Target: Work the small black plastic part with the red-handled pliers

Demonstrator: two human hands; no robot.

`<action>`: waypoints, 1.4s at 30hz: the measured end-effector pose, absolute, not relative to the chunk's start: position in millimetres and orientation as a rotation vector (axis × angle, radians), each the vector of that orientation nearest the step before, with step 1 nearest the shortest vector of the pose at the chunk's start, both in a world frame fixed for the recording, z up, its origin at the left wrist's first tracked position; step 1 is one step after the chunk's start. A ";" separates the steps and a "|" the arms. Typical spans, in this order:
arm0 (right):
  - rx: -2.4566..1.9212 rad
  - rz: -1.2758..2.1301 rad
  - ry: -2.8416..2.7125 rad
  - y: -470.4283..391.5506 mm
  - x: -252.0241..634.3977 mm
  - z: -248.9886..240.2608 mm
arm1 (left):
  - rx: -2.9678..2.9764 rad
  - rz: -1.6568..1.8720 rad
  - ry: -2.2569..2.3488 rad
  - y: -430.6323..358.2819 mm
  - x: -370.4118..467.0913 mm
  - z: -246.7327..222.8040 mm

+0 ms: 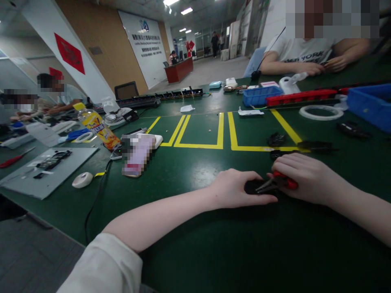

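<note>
My right hand [301,177] is closed around the red handles of a pair of pliers [285,180], whose metal jaws point left. In my left hand [236,189] is a small black part [253,186], held between thumb and fingers just above the green table. The plier jaws overlap that part; whether they grip it I cannot tell. Just beyond my right hand lie dark pieces [276,139], too blurred to name, and a long black piece [317,145] crossing the yellow tape.
Yellow tape [198,145] marks boxes on the table. To the left are a phone [139,156], a drink bottle [97,128], a white mouse [82,180] and a grey mat [70,171]. Blue bins [371,106] stand at right. A person in a white shirt [301,53] sits opposite.
</note>
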State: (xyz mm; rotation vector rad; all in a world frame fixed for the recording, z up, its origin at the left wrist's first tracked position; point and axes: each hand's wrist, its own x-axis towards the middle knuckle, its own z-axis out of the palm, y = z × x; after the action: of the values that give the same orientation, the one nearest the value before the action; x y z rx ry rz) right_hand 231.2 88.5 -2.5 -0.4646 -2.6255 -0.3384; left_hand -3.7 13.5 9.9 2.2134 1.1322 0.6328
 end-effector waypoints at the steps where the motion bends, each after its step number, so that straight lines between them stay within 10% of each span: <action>1: -0.518 -0.344 -2.630 87.2 231.0 -2.2 | 2.203 0.638 1.155 13.5 -3.5 10.2; 42: -0.699 -0.163 -2.453 86.6 236.9 -6.1 | 1.917 0.663 1.266 17.3 -1.3 13.9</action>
State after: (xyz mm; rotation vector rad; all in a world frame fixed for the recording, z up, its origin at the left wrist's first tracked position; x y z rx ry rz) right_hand 236.9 86.6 -6.1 -0.6987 -2.4526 -0.1626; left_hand -1.3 17.3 13.9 1.9172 1.2660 0.6633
